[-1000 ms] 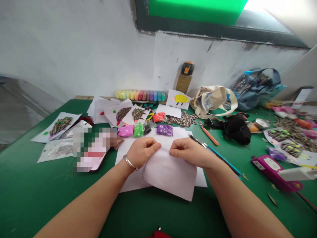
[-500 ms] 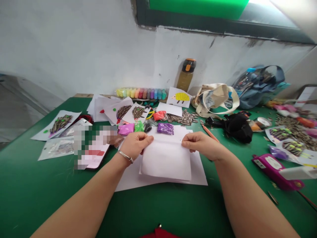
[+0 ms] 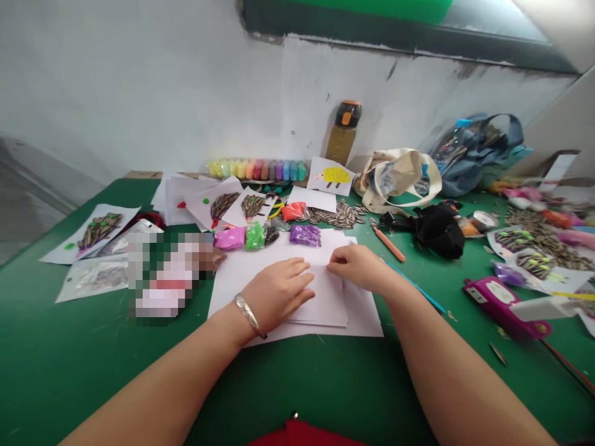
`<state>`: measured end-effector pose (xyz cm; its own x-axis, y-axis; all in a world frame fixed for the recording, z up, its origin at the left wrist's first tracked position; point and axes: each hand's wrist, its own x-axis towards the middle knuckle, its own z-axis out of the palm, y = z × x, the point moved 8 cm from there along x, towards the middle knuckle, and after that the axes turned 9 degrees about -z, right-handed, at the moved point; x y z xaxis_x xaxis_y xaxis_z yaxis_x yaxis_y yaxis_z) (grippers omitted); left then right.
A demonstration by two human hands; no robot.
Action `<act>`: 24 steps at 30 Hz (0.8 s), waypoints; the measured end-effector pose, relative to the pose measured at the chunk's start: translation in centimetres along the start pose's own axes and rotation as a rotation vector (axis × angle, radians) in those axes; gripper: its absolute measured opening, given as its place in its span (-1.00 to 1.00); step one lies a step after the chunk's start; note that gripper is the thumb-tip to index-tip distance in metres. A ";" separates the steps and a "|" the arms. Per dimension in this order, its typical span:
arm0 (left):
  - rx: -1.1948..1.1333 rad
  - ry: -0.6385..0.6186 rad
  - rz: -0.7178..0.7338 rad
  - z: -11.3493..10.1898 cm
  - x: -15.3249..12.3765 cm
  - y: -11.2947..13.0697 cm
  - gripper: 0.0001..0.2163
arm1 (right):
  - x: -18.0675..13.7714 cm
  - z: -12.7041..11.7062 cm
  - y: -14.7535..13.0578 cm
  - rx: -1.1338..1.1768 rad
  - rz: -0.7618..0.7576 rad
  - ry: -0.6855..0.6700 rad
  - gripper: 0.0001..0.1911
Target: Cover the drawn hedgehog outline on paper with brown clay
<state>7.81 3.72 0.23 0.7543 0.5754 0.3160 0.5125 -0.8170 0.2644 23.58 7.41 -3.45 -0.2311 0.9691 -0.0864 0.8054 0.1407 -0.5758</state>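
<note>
My left hand (image 3: 281,291), a silver bangle at its wrist, lies palm down with fingers stretched over a folded white paper (image 3: 325,303). My right hand (image 3: 356,267) has thumb and forefinger pinched at the far edge of that paper. Larger white sheets (image 3: 367,319) lie beneath it on the green table. Just beyond them sit small packets of modelling clay: purple (image 3: 305,236), green (image 3: 255,235), pink (image 3: 229,238) and black (image 3: 271,235). A blue pencil-like stick (image 3: 421,290) lies partly behind my right forearm, near an orange stick-shaped tool (image 3: 389,243).
Striped sunflower seeds (image 3: 344,215) are heaped behind the packets. Seed-covered pictures (image 3: 100,230) lie at left. A drink bottle (image 3: 343,133), cloth bag (image 3: 402,179) and black pouch (image 3: 439,232) stand farther back. At right is a magenta device (image 3: 497,306) with a cord.
My left hand has let go of the paper's far edge and come nearer, flattening onto it. The paper, raised before, now lies lower. My right hand still pinches it.
</note>
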 end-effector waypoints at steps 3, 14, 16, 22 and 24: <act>0.136 -0.238 -0.044 3.6 -0.2 -0.6 -0.62 | 0.2 0.0 -0.2 -0.040 0.001 0.046 -0.86; 0.190 -0.341 -0.135 5.0 -1.0 -1.5 -0.54 | -1.3 -5.8 0.5 -0.077 0.064 0.296 -0.73; 0.194 -0.332 -0.141 5.1 -1.0 -1.5 -0.53 | -2.1 -7.6 0.3 -0.110 0.031 0.333 -0.77; 0.189 -0.306 -0.167 5.4 -1.2 -1.5 -0.47 | -4.2 -7.5 -0.4 -0.166 0.005 0.353 -0.75; 0.189 -0.295 -0.170 5.5 -1.2 -1.5 -0.47 | -4.2 -4.7 -1.3 -0.143 -0.062 0.249 -0.77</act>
<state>8.37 4.00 -5.52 0.7237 0.6901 -0.0008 0.6860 -0.7193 0.1095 26.02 4.08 1.47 -0.1554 0.9752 0.1573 0.8667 0.2110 -0.4520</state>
